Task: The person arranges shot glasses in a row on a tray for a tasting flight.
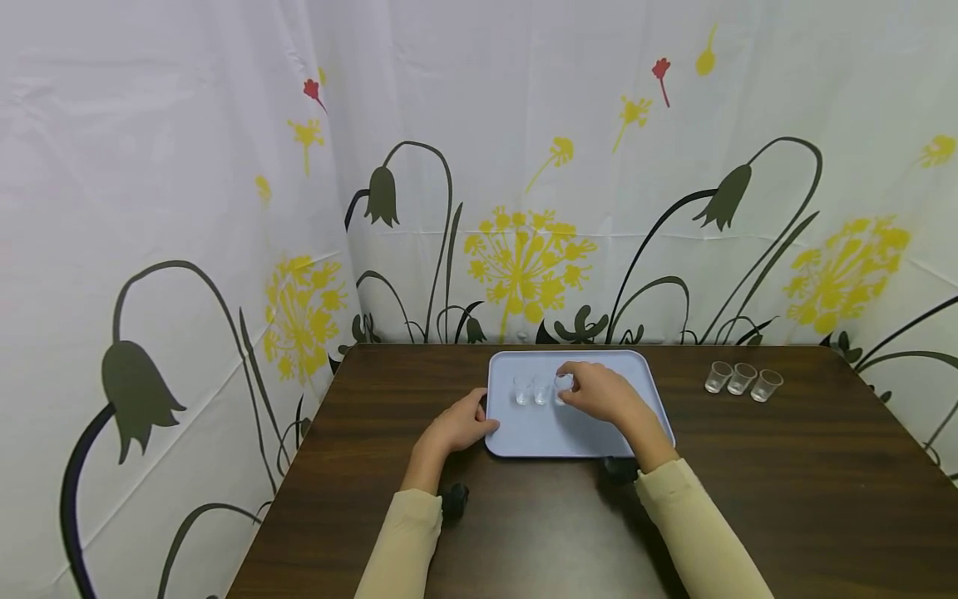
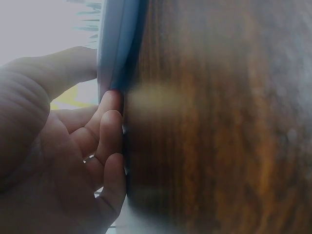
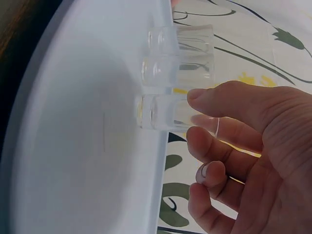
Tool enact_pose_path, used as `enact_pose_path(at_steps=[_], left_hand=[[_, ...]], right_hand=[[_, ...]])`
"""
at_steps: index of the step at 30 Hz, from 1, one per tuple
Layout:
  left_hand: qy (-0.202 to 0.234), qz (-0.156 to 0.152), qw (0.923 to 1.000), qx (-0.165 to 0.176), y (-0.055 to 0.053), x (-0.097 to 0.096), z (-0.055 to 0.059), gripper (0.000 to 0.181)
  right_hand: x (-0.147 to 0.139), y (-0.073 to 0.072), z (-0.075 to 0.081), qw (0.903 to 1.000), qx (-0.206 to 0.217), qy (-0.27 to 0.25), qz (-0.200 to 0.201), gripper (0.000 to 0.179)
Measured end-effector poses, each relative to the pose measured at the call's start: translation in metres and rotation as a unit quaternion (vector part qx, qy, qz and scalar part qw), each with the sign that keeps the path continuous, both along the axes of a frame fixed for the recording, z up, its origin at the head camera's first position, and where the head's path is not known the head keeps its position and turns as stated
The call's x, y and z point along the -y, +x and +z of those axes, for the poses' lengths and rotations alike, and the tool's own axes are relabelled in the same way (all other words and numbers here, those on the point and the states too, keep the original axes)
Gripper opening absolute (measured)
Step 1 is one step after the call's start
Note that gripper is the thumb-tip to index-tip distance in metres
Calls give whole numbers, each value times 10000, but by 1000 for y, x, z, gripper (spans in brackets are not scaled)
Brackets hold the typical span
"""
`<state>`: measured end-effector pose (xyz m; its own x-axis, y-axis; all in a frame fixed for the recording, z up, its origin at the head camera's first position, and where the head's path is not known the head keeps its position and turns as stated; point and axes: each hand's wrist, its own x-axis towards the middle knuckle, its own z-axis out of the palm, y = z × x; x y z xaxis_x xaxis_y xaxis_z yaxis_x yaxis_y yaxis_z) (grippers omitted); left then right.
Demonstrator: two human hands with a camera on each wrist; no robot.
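On a pale blue tray [image 1: 584, 437] stand three small clear shot glasses in a row. My right hand [image 1: 602, 395] pinches the rightmost shot glass [image 3: 163, 112] near its rim between thumb and index finger; its other fingers are curled beside it. Close to it stand the middle shot glass [image 1: 541, 391] and the left shot glass [image 1: 521, 391], upright. At the tray's left edge, my left hand [image 1: 456, 423] holds the rim, with the thumb on it and the curled fingers [image 2: 111, 131] low against the edge and the table.
Three more clear shot glasses [image 1: 742, 379] stand close together at the back right of the dark wooden table [image 1: 808, 482]. Behind the table hangs a white curtain [image 1: 464, 108] printed with flowers. Black wrist devices [image 1: 454, 502] sit under both forearms.
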<state>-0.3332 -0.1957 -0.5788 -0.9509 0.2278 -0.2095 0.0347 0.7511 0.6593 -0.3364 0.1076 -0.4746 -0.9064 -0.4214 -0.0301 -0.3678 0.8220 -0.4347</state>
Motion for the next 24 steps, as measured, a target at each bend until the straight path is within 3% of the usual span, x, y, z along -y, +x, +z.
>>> enact_pose_path(at_steps=[7, 16, 24], left_hand=[[-8, -26, 10000, 4, -2, 1, -4, 79], [4, -1, 10000, 10, 0, 1, 5, 79], [4, -36, 10000, 51, 0, 1, 1, 79]], right_hand=[[3, -2, -3, 10000, 63, -2, -16, 40], [3, -4, -1, 10000, 88, -39, 18, 42], [3, -1, -3, 9994, 157, -233, 186, 43]])
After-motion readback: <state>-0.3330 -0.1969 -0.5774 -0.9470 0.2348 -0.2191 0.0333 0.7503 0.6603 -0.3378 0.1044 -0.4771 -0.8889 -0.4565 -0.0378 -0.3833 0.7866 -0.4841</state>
